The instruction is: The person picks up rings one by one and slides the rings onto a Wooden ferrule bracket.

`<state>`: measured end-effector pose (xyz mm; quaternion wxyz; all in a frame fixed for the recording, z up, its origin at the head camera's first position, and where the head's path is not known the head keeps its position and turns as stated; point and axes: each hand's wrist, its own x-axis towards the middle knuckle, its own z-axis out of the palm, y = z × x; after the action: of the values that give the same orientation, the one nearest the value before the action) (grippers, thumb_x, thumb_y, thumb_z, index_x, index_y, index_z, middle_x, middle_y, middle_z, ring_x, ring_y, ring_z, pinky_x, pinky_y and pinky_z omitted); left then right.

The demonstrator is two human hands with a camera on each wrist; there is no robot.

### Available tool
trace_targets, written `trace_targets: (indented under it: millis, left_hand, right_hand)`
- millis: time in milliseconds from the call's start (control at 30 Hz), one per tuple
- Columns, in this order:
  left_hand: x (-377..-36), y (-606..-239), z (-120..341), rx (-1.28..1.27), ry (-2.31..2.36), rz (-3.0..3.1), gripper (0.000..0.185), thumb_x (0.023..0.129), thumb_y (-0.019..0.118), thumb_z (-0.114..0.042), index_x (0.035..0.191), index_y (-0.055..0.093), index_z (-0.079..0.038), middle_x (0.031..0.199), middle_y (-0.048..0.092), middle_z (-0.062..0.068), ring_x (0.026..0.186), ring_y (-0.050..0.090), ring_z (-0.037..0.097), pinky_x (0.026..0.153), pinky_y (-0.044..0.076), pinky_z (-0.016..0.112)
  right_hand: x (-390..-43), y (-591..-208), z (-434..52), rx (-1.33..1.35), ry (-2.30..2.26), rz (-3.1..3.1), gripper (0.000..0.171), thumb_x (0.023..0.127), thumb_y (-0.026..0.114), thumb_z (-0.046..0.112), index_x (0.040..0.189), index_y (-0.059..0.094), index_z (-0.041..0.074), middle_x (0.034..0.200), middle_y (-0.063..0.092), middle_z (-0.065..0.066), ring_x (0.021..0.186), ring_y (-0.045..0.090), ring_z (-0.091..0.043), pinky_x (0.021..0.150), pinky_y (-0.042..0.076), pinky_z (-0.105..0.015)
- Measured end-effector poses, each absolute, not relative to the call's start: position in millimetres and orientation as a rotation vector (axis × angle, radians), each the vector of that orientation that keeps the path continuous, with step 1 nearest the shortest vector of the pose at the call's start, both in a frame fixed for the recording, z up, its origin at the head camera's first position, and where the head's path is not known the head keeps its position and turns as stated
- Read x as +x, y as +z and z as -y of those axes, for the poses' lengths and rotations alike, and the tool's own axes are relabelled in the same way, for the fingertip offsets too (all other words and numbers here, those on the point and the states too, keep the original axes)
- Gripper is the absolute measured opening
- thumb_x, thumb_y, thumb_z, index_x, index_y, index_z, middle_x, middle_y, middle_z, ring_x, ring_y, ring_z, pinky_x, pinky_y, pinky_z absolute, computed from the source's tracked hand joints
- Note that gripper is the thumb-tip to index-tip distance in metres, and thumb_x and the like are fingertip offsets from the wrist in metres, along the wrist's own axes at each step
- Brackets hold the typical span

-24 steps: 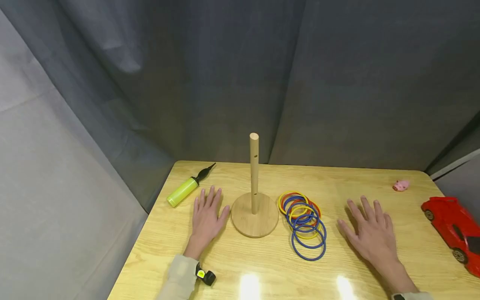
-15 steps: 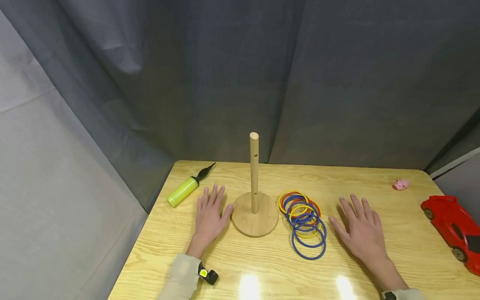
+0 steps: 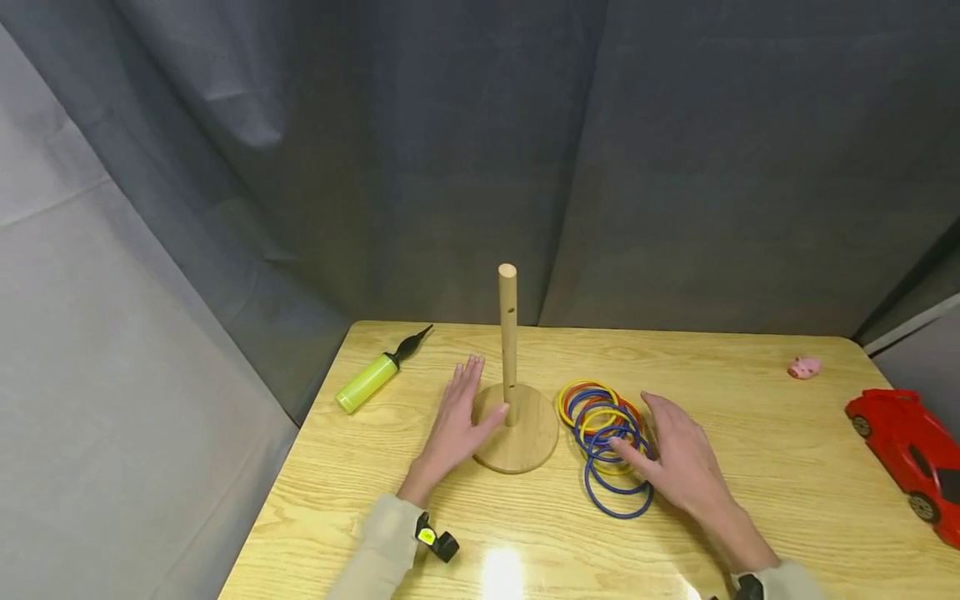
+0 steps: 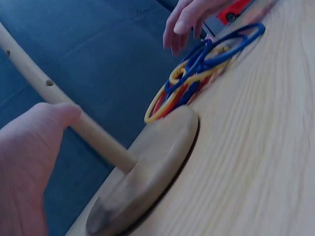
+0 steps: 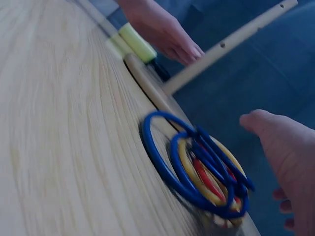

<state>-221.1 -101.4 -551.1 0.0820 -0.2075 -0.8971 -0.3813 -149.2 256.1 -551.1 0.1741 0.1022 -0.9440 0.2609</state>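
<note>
A wooden post point(image 3: 509, 342) stands upright on its round wooden base point(image 3: 525, 442) in the middle of the table. My left hand point(image 3: 456, 421) is at the left side of the post, fingers straight and thumb spread in front of the pole; whether it touches the wood I cannot tell. To the right of the base lies an overlapping heap of blue, yellow and red rings point(image 3: 617, 515). Over the heap's right side hovers my right hand point(image 3: 684, 458), thumb apart from the fingers. In the right wrist view the rings point(image 5: 165, 172) lie below that hand, with nothing held.
A green hand pump point(image 3: 367, 383) with a black nozzle lies at the back left of the wooden table point(image 3: 712, 358). At the right are a small pink pig toy point(image 3: 804, 367) and a red toy car point(image 3: 911, 458). Grey curtains point(image 3: 450, 167) hang behind and to the left.
My left hand has moved right from beside the base to the post. My right hand has travelled left across the table to above the rings. The post and rings have stayed put.
</note>
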Motion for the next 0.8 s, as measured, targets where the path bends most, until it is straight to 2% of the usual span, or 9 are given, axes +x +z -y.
trace_targets:
  millis: [200,300,333,400,533,567,600,633,800]
  left_hand:
    - [-223,-550,86,-0.694,-1.446,2.549,0.092,0.098,0.072,-0.046,0.169,0.018,-0.025,0.174,0.017,-0.001,0.160,0.014,0.025,0.128,0.018,0.056]
    - [-224,-552,80,-0.689,-1.567,2.470,0.086,0.097,0.076,-0.038,0.167,0.027,-0.022,0.170,0.031,0.006,0.156,0.029,0.026,0.127,0.027,0.050]
    - [-225,-553,79,-0.685,-1.612,2.440,0.083,0.097,0.076,-0.035,0.165,0.031,-0.020,0.167,0.037,0.009,0.149,0.042,0.028,0.125,0.032,0.050]
    - [-225,-554,77,-0.673,-1.686,2.387,0.076,0.098,0.077,-0.030,0.162,0.039,-0.017,0.162,0.045,0.010,0.145,0.048,0.027,0.123,0.036,0.048]
    - [-225,-556,76,-0.667,-1.806,2.307,0.064,0.098,0.077,-0.024,0.155,0.050,-0.012,0.157,0.050,0.008,0.142,0.051,0.024,0.122,0.038,0.044]
    - [-226,-557,76,-0.669,-1.817,2.298,0.063,0.098,0.077,-0.023,0.154,0.051,-0.011,0.158,0.050,0.007,0.148,0.044,0.022,0.123,0.035,0.043]
    - [-226,-557,76,-0.673,-1.838,2.284,0.062,0.098,0.077,-0.022,0.153,0.052,-0.011,0.157,0.051,0.007,0.148,0.044,0.022,0.123,0.036,0.043]
    - [-226,-557,76,-0.679,-1.864,2.272,0.060,0.098,0.076,-0.021,0.152,0.054,-0.009,0.156,0.052,0.007,0.147,0.045,0.022,0.119,0.041,0.044]
    - [-227,-558,77,-0.672,-1.973,2.228,0.047,0.098,0.075,-0.016,0.142,0.064,-0.003,0.143,0.064,0.013,0.139,0.056,0.030,0.109,0.050,0.056]
  right_hand:
    - [-151,-552,-237,0.276,0.770,2.761,0.108,0.078,0.082,0.069,0.151,0.045,-0.002,0.145,0.054,-0.029,0.129,0.053,-0.050,0.102,0.043,-0.071]
    - [-153,-554,-232,0.254,0.750,2.769,0.114,0.071,0.086,0.071,0.149,0.046,-0.002,0.143,0.054,-0.029,0.127,0.054,-0.050,0.102,0.043,-0.071]
    - [-153,-554,-232,0.248,0.738,2.768,0.115,0.070,0.087,0.071,0.149,0.047,-0.003,0.142,0.055,-0.030,0.126,0.054,-0.050,0.102,0.043,-0.070]
    - [-153,-555,-231,0.235,0.722,2.772,0.117,0.068,0.087,0.072,0.148,0.047,-0.004,0.140,0.055,-0.030,0.125,0.054,-0.050,0.101,0.044,-0.071]
    - [-152,-555,-230,0.221,0.703,2.786,0.115,0.068,0.087,0.072,0.146,0.050,-0.004,0.137,0.056,-0.030,0.122,0.055,-0.050,0.100,0.044,-0.070]
    - [-152,-555,-230,0.221,0.701,2.788,0.114,0.068,0.087,0.072,0.145,0.050,-0.004,0.136,0.056,-0.030,0.121,0.055,-0.050,0.099,0.045,-0.070]
    - [-152,-555,-230,0.220,0.699,2.789,0.113,0.068,0.087,0.071,0.145,0.051,-0.004,0.134,0.057,-0.030,0.120,0.055,-0.050,0.099,0.045,-0.070]
    - [-153,-556,-231,0.219,0.697,2.785,0.112,0.068,0.088,0.070,0.144,0.052,-0.004,0.134,0.057,-0.029,0.120,0.055,-0.049,0.099,0.045,-0.070]
    - [-155,-559,-230,0.223,0.695,2.762,0.108,0.068,0.089,0.068,0.142,0.056,-0.004,0.129,0.058,-0.027,0.115,0.056,-0.047,0.098,0.045,-0.067]
